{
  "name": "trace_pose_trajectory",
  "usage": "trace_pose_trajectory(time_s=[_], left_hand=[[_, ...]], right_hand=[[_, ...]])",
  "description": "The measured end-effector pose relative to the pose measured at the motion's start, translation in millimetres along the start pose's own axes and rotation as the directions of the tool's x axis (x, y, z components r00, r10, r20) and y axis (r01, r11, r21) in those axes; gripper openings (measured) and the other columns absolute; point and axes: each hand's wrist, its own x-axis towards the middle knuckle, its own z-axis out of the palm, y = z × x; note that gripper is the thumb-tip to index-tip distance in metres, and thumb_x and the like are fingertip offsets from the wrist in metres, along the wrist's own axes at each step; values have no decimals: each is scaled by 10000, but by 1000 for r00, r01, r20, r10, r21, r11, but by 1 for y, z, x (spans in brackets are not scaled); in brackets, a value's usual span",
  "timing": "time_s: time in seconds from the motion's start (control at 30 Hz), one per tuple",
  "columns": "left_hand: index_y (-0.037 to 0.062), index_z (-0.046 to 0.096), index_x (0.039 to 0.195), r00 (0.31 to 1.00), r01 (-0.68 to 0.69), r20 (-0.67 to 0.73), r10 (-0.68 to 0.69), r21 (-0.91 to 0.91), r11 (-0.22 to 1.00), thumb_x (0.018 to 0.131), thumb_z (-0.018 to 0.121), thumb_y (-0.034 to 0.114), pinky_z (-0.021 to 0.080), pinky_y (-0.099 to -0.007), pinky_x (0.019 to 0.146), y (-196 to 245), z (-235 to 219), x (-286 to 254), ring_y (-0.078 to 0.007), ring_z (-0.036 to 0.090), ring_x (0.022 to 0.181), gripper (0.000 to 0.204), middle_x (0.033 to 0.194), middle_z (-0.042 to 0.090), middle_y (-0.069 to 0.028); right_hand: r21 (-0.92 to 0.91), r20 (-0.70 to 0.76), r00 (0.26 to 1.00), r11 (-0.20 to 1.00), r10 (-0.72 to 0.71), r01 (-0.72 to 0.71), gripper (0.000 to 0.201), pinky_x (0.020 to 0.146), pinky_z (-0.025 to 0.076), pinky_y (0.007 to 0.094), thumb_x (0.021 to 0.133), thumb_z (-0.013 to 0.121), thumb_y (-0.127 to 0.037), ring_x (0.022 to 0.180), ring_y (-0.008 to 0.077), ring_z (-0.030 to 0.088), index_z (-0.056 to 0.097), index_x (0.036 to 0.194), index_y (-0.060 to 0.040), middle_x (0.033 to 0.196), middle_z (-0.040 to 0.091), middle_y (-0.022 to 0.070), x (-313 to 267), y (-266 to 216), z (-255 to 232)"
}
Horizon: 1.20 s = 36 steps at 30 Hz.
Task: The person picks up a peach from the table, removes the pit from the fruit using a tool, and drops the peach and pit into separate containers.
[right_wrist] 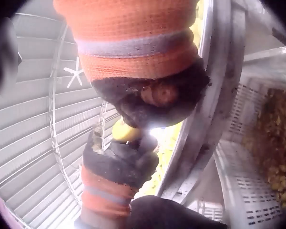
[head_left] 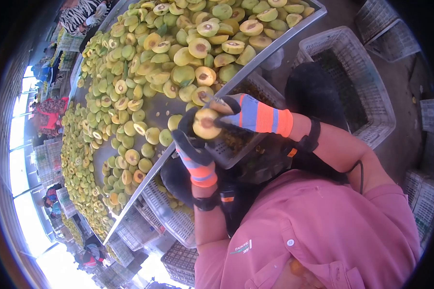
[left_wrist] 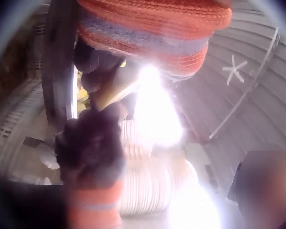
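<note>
Both hands wear grey gloves with orange and blue cuffs, close together over the near edge of a metal table [head_left: 165, 105]. My left hand [head_left: 194, 150] holds a halved stone fruit [head_left: 206, 126], green-yellow skinned, its pale cut face and brown centre turned up. Close against the fruit, my right hand [head_left: 241, 113] grips a tool with a brown handle [head_left: 220, 106]; the handle's rounded end also shows in the right wrist view. The tool's working end is hidden by the fingers and the fruit. Many more fruit halves [head_left: 183, 74] are heaped over the tabletop.
Below the hands stands a crate [head_left: 226, 156] with brown-yellow bits inside. A large white crate [head_left: 381, 103] is at the right, with stacked crates [head_left: 390, 36] beyond. Another white crate [head_left: 171, 212] sits under the table edge. Other people [head_left: 50, 115] work at the far left.
</note>
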Motion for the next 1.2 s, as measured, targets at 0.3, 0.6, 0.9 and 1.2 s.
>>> trace_pose_trajectory(time_s=[0.3,0.6,0.9,1.2], left_hand=[[-33,509,1190,995,-76,-32,95,381,921,736,784,123,519,-327,778,-56,-8,-7,-231,639,860,555,967,654,-123],[10,530,1139,960,148,-238,-150,-23,989,974,504,167,530,-286,764,-59,6,-6,-165,622,861,229,996,625,-77],[26,574,1093,900,223,-284,-332,-355,908,1016,457,302,523,-292,757,-49,23,-7,-158,615,882,309,987,613,-71],[8,587,1130,884,249,-208,-418,-549,798,995,502,261,533,-297,758,-44,21,-6,-163,621,875,299,1014,622,-77]], right_hand=[[-629,-38,998,777,-57,20,422,807,499,455,869,590,-331,911,388,635,538,1172,-42,947,662,225,-12,13,28],[-687,-12,996,723,88,-72,325,789,499,448,859,590,-312,888,385,632,540,1027,-38,911,646,200,-17,-1,31],[-656,-28,975,732,220,-184,336,785,504,450,848,610,-320,894,399,630,557,1019,-37,903,654,214,-18,0,40],[-714,8,994,697,110,-71,303,778,504,441,835,609,-274,912,377,644,566,1004,-25,939,664,205,-16,15,40]])
